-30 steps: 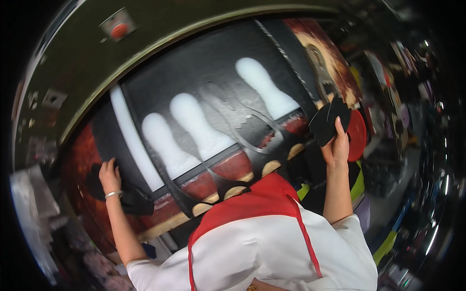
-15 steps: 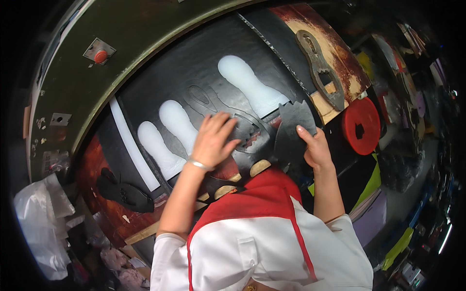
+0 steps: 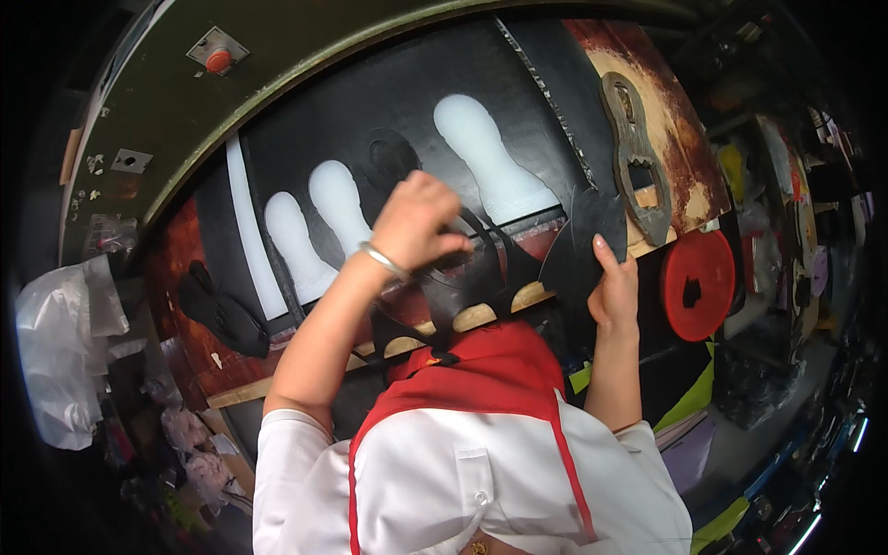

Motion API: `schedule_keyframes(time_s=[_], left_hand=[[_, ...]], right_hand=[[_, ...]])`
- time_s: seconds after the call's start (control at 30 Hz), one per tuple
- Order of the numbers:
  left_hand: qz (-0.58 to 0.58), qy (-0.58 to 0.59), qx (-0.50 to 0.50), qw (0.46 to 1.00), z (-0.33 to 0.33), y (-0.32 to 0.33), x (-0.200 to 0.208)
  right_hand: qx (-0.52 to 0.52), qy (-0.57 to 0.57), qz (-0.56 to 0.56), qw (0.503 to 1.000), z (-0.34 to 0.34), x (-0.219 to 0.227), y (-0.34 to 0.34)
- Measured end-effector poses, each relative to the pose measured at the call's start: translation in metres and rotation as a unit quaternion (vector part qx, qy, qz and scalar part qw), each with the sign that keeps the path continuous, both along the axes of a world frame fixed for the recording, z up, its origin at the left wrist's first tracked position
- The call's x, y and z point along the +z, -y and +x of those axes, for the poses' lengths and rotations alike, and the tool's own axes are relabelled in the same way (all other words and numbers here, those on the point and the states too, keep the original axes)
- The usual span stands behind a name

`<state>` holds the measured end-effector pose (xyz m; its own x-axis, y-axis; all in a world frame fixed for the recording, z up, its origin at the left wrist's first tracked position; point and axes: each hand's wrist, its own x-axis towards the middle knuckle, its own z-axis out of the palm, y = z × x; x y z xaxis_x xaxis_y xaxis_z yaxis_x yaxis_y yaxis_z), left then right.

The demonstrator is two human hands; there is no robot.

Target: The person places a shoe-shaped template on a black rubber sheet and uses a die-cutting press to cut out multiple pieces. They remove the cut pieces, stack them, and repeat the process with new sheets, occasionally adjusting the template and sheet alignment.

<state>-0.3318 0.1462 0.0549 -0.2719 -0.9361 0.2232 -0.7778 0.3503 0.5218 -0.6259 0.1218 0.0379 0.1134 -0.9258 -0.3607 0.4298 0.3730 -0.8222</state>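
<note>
A large black sheet (image 3: 296, 120) lies on the work surface, with several sole-shaped openings showing white beneath. My left hand (image 3: 421, 217) is over its middle, fingers curled in and thumb sticking out; what the fingers hold, if anything, is hidden. Just beyond them is a darker black sole-shaped piece (image 3: 393, 153) with an oval outline in its heel. Loose black strips (image 3: 476, 287) of the sheet hang by the near edge. On the right, my right hand (image 3: 615, 291) is closed on black cut pieces (image 3: 592, 231), its thumb on top.
A metal sole-shaped cutting die (image 3: 638, 166) rests on a worn board at the right, beside a red round dish (image 3: 698, 287). Black sole pieces (image 3: 222, 310) lie at the left. A green machine beam (image 3: 166, 120) with a red button (image 3: 218, 61) spans the far side.
My left hand has gone from spread fingers on the sheet to curled fingers. The sole-shaped piece beyond it looks darker. My right hand keeps its black pieces. The whole view has shifted.
</note>
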Motion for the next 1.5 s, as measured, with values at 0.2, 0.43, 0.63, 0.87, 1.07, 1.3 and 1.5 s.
schedule_keyframes(time_s=[0.2,0.43,0.63,0.87,1.07,1.3,1.5], left_hand=[[-0.08,-0.377,0.347,0.855,-0.024,-0.004,0.024],[0.088,-0.401,0.275,0.869,-0.044,-0.023,0.015],[0.156,-0.343,0.322,0.868,0.01,-0.07,-0.011],[0.229,-0.29,0.318,0.873,0.005,-0.097,-0.009],[0.269,-0.165,0.24,0.918,-0.027,-0.097,0.001],[0.179,-0.229,0.289,0.912,-0.049,-0.111,-0.014],[0.204,-0.353,0.33,0.851,-0.063,-0.111,-0.036]], right_hand=[[0.157,0.122,-0.048,0.979,0.019,0.021,0.009],[0.219,0.067,-0.081,0.97,0.055,0.019,0.017],[-0.107,-0.099,-0.208,0.967,-0.021,0.005,0.045],[-0.517,0.011,0.066,0.853,-0.225,-0.043,0.074],[-0.243,-0.343,-0.254,0.871,-0.093,-0.035,0.029],[0.238,-0.439,-0.523,0.691,0.086,-0.016,-0.031],[0.4,-0.408,-0.498,0.652,0.104,-0.019,-0.006]])
